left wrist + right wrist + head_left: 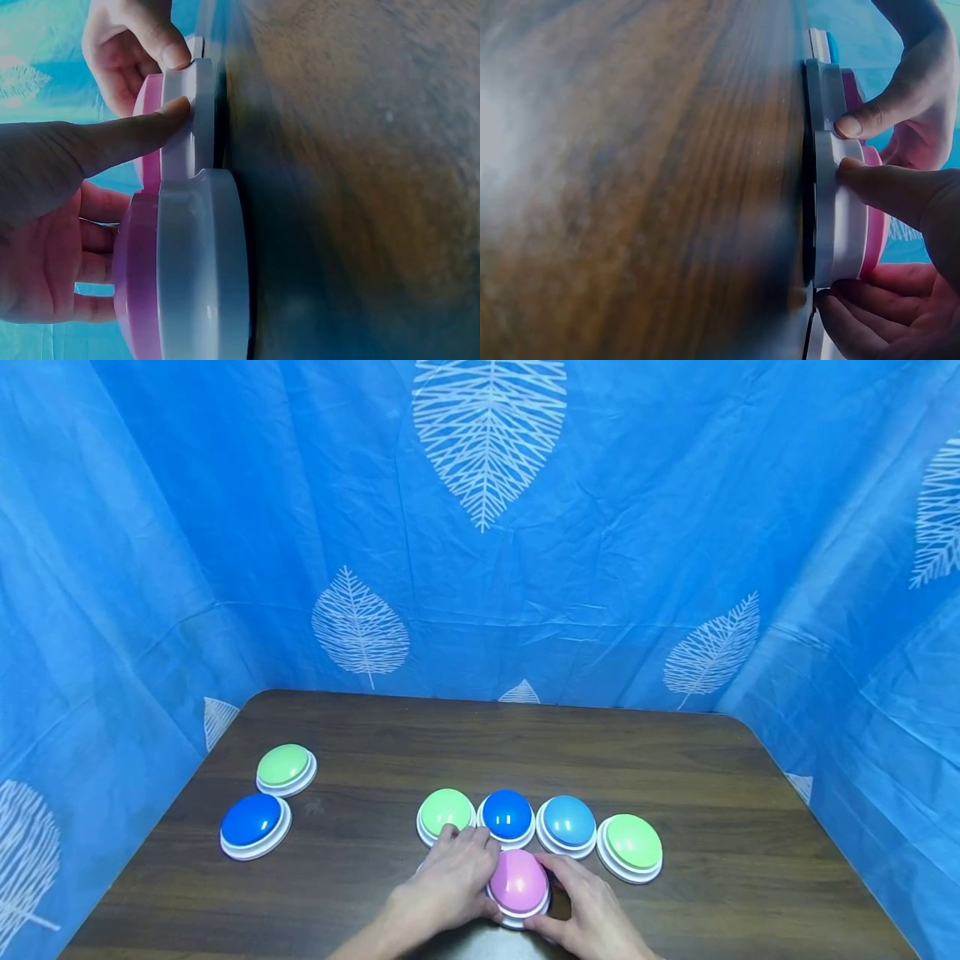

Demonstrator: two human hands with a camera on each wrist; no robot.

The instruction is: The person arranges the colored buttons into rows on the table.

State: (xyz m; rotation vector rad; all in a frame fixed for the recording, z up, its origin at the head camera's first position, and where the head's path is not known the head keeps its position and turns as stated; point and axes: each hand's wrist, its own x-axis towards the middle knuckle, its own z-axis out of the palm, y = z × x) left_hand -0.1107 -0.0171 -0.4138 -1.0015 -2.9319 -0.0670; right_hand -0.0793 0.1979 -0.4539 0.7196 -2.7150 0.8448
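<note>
Two pink push-button domes on white round bases stand side by side under the hands. My right hand grips the right pink button, thumb on its near side and index finger on its far side. My left hand lies over the left pink button, mostly hidden in the head view. The left thumb presses the white base close to where the two buttons meet, while the other fingers reach around the far side. Behind them stand a green button, a dark blue button and a light blue button.
Another green button ends the row at the right. At the table's left side sit a green button and a dark blue button. Blue curtains with white leaf prints hang around the dark wooden table.
</note>
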